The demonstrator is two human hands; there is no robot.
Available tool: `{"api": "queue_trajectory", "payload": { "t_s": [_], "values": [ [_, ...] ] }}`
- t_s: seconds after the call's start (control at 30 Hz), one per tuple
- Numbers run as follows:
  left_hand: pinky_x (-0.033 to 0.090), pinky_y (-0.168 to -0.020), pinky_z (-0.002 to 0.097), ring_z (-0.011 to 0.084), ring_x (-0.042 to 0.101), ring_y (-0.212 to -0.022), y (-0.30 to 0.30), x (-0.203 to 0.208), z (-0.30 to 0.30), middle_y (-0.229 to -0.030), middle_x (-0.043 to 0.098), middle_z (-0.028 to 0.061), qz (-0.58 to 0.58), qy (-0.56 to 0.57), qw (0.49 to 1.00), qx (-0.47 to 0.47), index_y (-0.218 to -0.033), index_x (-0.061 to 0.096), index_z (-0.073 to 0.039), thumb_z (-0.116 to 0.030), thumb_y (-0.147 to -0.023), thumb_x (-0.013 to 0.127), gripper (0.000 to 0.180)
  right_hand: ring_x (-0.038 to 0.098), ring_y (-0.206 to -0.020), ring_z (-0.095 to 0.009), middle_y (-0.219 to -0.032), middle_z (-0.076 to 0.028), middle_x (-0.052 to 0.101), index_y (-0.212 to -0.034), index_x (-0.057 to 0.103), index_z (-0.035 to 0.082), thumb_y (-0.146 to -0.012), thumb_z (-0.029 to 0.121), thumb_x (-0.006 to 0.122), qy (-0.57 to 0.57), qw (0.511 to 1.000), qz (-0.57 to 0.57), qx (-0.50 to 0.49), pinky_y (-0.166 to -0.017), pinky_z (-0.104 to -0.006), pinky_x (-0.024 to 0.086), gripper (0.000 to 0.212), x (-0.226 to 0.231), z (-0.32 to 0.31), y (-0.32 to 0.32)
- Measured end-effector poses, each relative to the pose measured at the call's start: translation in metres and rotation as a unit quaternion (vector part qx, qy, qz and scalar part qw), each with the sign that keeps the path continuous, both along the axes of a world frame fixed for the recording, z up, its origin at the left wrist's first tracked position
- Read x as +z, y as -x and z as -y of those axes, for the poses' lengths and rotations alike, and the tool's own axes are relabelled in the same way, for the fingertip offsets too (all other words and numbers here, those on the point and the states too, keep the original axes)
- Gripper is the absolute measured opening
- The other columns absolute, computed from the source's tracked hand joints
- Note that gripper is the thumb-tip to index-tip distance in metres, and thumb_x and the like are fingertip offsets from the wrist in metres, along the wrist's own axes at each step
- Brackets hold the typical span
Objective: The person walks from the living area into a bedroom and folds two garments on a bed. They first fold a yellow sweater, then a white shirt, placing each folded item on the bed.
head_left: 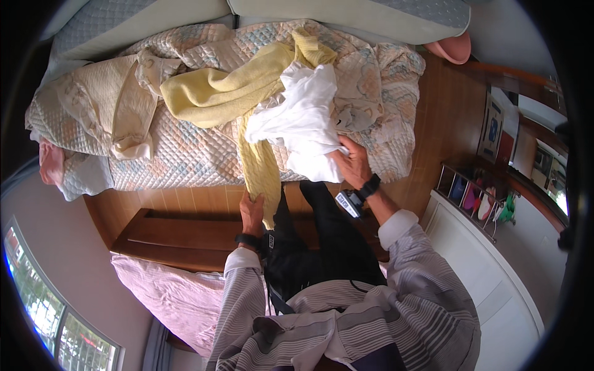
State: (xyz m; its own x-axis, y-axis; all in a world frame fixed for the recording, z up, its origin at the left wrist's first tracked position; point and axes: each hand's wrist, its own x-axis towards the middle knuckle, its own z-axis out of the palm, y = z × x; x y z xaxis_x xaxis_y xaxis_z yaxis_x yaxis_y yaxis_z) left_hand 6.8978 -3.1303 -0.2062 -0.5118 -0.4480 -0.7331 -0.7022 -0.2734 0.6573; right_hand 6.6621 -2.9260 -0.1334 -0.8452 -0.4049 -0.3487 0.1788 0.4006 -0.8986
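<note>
A yellow knitted sweater (226,93) lies crumpled across the quilted cover, one cable-knit sleeve hanging over its near edge. My left hand (252,211) is closed on the lower end of that sleeve. On top of the sweater's right part lies a bunched white cloth garment (303,117), its exact kind hidden by the folds. My right hand (352,163) grips the near right edge of this white garment, its fingers partly hidden in the fabric. Both wrists wear black straps, and a small device sits at the right one.
The patterned quilt (185,148) covers a sofa with grey cushions (142,25) behind. Beige cloths (105,99) lie on its left. Behind me are a wooden bed frame (167,235) and pink bedding (164,290). A pink basin (451,49), white cabinet (476,260) and metal rack (464,191) stand right.
</note>
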Motion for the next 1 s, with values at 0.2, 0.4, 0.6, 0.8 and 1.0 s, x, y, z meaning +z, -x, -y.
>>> {"api": "queue_trajectory", "payload": {
  "t_s": [0.2,0.4,0.6,0.8,1.0],
  "values": [
    [0.053,-0.076,0.034,0.0196,0.064,-0.089,-0.003,0.016,-0.003,-0.106,0.066,0.0111,-0.062,-0.199,0.963,0.172,-0.121,0.057,0.003,-0.007,-0.092,0.054,0.03,0.059,-0.077,-0.007,-0.086,-0.003,0.069,-0.111,0.065,-0.001,-0.087,0.007,0.066,-0.105,0.983,-0.082,-0.122,-0.068,-0.0263,0.051,0.025,0.018,-0.088,0.029],
    [0.053,-0.077,0.0318,0.0194,0.064,-0.089,-0.007,0.029,0.006,-0.107,0.067,0.0101,-0.072,-0.175,0.97,0.15,-0.123,0.057,0.004,-0.006,-0.091,0.052,0.033,0.051,-0.119,-0.039,-0.127,-0.023,0.053,-0.135,0.047,0.001,-0.076,0.004,0.076,-0.33,0.886,-0.326,0.01,-0.1,-0.0436,0.044,0.066,0.017,-0.107,0.079],
    [0.052,-0.076,0.0303,0.0157,0.063,-0.086,-0.007,0.033,0.006,-0.102,0.067,0.0075,-0.063,-0.163,0.975,0.141,-0.119,0.059,0.003,-0.005,-0.09,0.054,0.031,0.045,-0.126,-0.039,-0.139,-0.019,0.043,-0.138,0.047,0.01,-0.071,0.005,0.076,-0.208,0.914,-0.307,0.168,-0.105,-0.0446,0.04,0.073,-0.071,0.004,0.1],
    [0.05,-0.076,0.0268,0.0109,0.06,-0.087,-0.014,0.038,0.024,-0.1,0.067,0.0048,-0.03,-0.069,0.995,0.058,-0.115,0.062,0.003,-0.003,-0.091,0.055,0.026,0.048,-0.125,-0.033,-0.134,-0.012,0.05,-0.122,0.062,0.011,-0.072,0.005,0.071,-0.219,0.838,-0.43,0.254,-0.102,-0.0449,0.042,0.051,-0.139,0.109,0.146],
    [0.048,-0.071,0.0265,0.0089,0.056,-0.082,0.003,0.066,0.042,-0.091,0.065,0.0031,-0.045,-0.045,0.996,0.058,-0.109,0.062,0.004,-0.007,-0.09,0.056,0.022,0.065,-0.088,-0.032,-0.095,-0.01,0.069,-0.099,0.068,0.011,-0.078,0.014,0.066,-0.164,0.865,-0.403,0.249,-0.081,-0.0428,0.052,0.022,-0.105,0.124,0.188]
  ]
}}
